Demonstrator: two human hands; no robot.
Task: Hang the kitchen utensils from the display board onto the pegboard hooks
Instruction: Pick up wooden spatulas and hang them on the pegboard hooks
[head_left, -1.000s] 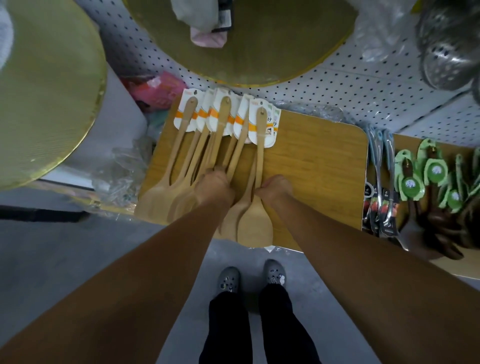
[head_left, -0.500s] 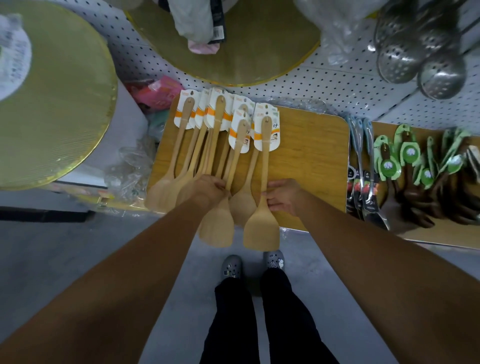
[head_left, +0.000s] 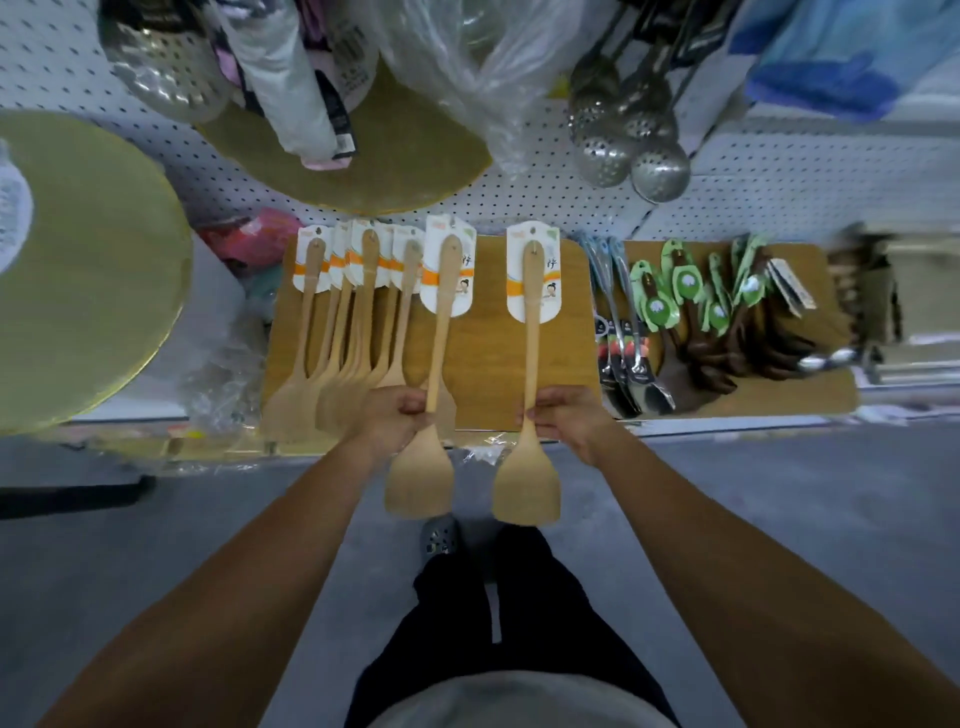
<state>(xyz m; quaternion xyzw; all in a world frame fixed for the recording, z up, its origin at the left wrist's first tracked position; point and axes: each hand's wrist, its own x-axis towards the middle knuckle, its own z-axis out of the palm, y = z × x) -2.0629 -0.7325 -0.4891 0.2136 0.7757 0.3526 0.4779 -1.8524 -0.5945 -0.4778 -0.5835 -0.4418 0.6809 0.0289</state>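
Spatulas, two of pale wood, are held over the front edge of the display board (head_left: 488, 364). The left hand (head_left: 395, 415) has its fingers clamped round the neck of the left spatula (head_left: 441, 332), and the right hand (head_left: 566, 415) grips the right spatula (head_left: 531, 332) likewise. Each long axis runs away from the person, with the carded handle toward the pegboard (head_left: 545, 208) and the blade toward the feet. They are probably light, stiff and dry, so a neck hold should leave the hanging ends free.
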